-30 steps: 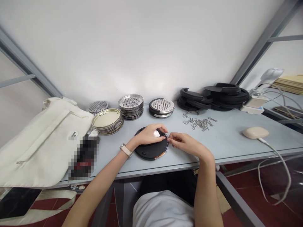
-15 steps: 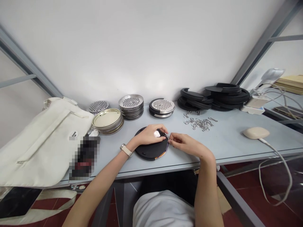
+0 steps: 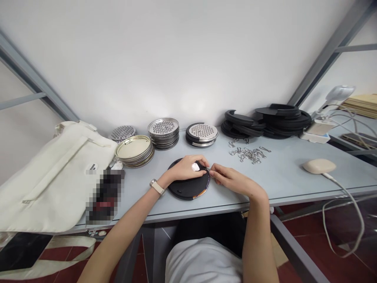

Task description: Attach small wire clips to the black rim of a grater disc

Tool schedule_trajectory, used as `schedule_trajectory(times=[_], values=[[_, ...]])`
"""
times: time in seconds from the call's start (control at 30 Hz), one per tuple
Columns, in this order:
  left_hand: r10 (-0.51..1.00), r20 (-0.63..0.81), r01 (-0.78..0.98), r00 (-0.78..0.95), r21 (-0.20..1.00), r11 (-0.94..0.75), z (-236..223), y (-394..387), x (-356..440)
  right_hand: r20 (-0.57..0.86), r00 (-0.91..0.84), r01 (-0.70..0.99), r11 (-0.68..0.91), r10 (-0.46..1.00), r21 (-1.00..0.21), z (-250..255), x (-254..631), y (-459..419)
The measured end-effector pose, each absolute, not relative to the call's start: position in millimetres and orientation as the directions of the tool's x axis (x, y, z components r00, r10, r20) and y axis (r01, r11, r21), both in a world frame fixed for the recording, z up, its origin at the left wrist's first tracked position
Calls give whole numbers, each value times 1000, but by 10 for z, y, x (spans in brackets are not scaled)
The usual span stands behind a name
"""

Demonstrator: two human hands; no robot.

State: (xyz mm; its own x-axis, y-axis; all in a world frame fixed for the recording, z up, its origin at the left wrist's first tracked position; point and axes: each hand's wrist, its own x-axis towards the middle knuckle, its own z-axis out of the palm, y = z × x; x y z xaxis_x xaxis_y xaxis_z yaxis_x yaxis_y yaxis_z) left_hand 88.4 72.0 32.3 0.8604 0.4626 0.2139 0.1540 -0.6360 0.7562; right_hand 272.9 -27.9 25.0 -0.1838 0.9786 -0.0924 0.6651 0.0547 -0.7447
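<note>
A black round cover (image 3: 188,188) lies flat on the table near its front edge, with a metal rim and a patch of orange and purple along its right side. My left hand (image 3: 186,168) rests over it, thumb and forefinger curled at its right edge. Between that hand and the cover shows a small white lump (image 3: 195,167). At the same edge, my right hand (image 3: 228,177) pinches a small metal wire clip (image 3: 208,169), mostly hidden by the fingers. Behind my right hand lies a loose pile of similar wire clips (image 3: 249,154).
Along the wall stand a stack of gold-coloured lids (image 3: 134,147), a stack of metal grater discs (image 3: 163,129), a perforated disc partly in black (image 3: 202,131) and piled black covers (image 3: 282,120). A white bag (image 3: 59,177) is left; a corded beige device (image 3: 319,166) sits right.
My right hand has shifted very slightly, with its fingertips closer together at the clip. My left hand and the black cover stay in place.
</note>
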Motion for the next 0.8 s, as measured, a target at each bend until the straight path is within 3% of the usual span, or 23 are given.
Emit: schedule_trajectory(times=[0.3, 0.6, 0.8], values=[[457, 194, 162, 868, 758, -631, 305, 728, 886, -75, -178, 685, 69, 981, -726, 263, 2701, -244], [476, 242, 215, 846, 661, -719, 316, 724, 875, -55, -200, 720, 109, 978, -686, 231, 2662, -213], [468, 259, 198, 845, 661, -724, 300, 725, 881, -38, -198, 720, 119, 980, -684, 238, 2656, -222]])
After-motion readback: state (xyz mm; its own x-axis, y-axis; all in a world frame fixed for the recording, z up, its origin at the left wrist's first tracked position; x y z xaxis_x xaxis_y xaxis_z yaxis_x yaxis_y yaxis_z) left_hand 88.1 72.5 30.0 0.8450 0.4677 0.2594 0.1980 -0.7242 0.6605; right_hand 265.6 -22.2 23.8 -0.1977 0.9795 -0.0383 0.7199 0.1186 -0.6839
